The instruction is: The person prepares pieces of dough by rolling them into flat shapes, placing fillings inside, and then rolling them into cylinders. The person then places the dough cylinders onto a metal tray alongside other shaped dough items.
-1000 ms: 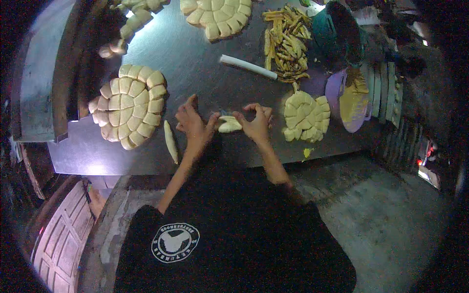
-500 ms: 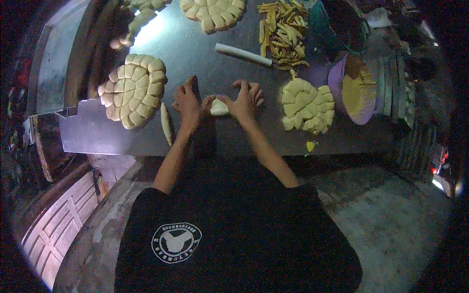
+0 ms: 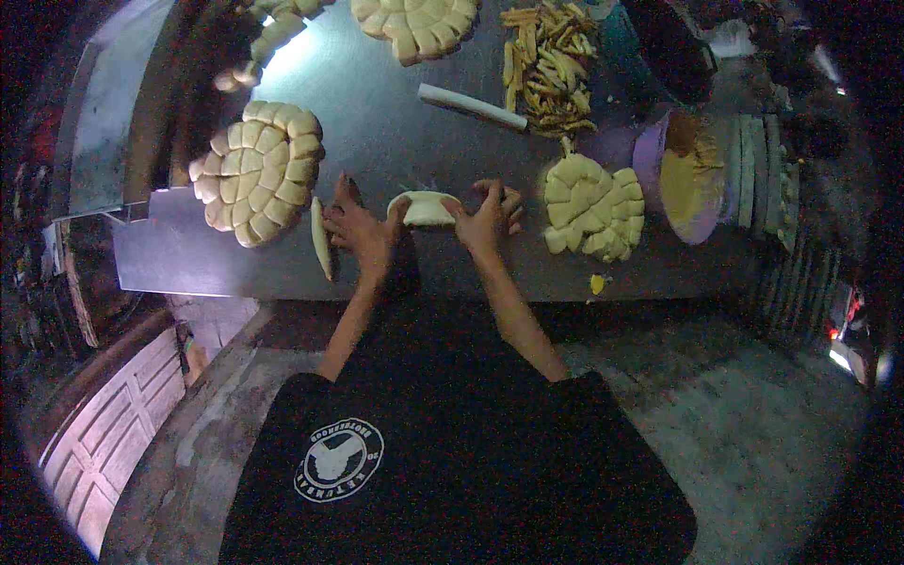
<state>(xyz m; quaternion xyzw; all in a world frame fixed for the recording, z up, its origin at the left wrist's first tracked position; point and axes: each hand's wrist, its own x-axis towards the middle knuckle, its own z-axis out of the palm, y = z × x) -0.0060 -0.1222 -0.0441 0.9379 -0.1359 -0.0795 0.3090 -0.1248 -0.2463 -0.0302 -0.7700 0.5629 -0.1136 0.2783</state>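
Pale, soft dough, one small flattened oblong piece (image 3: 423, 208), lies on the grey metal worktop (image 3: 395, 122) between our two hands, near its front edge; we judge it shapes best with even pressure from both ends, kept flat on the steel. Left hand (image 3: 361, 229): grip loosely spread, fingertips touching the piece's left end, a pale dough strip (image 3: 321, 237) just beside its outer edge. Right hand (image 3: 487, 217): grip curled, fingers pinching the piece's right end, a round cluster of cut dough blocks (image 3: 591, 207) near.

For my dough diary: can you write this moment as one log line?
left hand on dough | right hand on dough | strip beside left hand | table
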